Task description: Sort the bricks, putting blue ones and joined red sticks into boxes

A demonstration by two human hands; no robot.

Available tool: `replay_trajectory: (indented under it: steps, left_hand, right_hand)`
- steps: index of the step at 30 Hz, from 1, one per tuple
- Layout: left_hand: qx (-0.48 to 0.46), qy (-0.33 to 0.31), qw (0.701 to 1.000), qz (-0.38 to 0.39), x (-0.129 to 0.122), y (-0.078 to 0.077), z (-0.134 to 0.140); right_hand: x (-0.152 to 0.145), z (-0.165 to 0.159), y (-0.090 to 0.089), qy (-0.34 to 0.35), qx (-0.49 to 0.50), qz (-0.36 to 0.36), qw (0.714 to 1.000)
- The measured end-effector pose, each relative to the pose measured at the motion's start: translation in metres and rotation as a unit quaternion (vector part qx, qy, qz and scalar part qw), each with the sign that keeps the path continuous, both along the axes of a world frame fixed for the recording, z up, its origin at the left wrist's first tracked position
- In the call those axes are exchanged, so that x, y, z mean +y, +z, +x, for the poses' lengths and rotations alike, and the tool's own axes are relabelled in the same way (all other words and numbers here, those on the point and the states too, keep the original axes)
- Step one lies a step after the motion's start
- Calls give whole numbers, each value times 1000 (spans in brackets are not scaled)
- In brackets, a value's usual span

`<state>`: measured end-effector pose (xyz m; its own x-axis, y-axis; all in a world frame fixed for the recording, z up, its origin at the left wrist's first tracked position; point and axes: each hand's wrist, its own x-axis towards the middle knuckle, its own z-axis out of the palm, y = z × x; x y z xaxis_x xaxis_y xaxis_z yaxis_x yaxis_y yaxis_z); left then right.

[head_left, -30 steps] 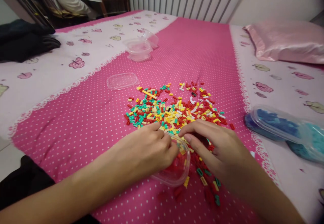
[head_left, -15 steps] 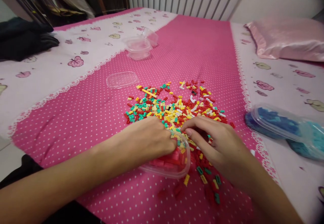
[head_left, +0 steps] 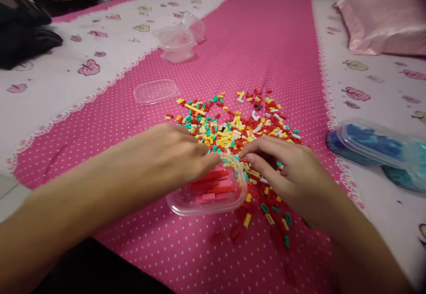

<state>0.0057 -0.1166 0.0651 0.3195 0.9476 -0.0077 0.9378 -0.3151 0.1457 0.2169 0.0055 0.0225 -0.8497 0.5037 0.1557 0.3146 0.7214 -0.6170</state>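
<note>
A clear plastic container stands on the bed, with red and pink bricks inside it. My left hand is over the container's far left side, back of the hand upward; its fingertips are hidden. Just right of the container, my right hand bends over a loose pile of small toy bricks in red, yellow, green and white. Its thumb and index finger are drawn close together, and anything between them is too small to make out.
A clear lid lies flat at left behind the pile. Farther back are stacked clear containers. Containers of blue bricks sit at right, below a pink pillow. Dark cloth lies at far left.
My left hand has drawn back to the left and up, uncovering more of the red and pink bricks. My right hand keeps nearly the same pose. The view has tilted downward.
</note>
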Motion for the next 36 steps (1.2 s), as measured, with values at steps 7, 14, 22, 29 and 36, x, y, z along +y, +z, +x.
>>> replay_trajectory:
  steps: [7, 14, 22, 29, 36]
  left_hand:
    - [-31, 80, 990, 112, -20, -13, -7]
    - [34, 34, 996, 76, -15, -17, 3]
    - [-10, -62, 998, -14, -9, -15, 18]
    - [6, -83, 995, -46, -4, -35, 22]
    - [15, -99, 995, -12, -3, -41, 19]
  right_hand:
    - [0, 0, 1, 1, 3, 7, 1000]
    - [0, 1, 0, -3, 4, 7, 1000]
    - [-2, 0, -2, 0, 7, -3, 1000]
    - [-1, 0, -2, 6, 19, -7, 1000]
    - [0, 0, 0, 5, 27, -15, 1000]
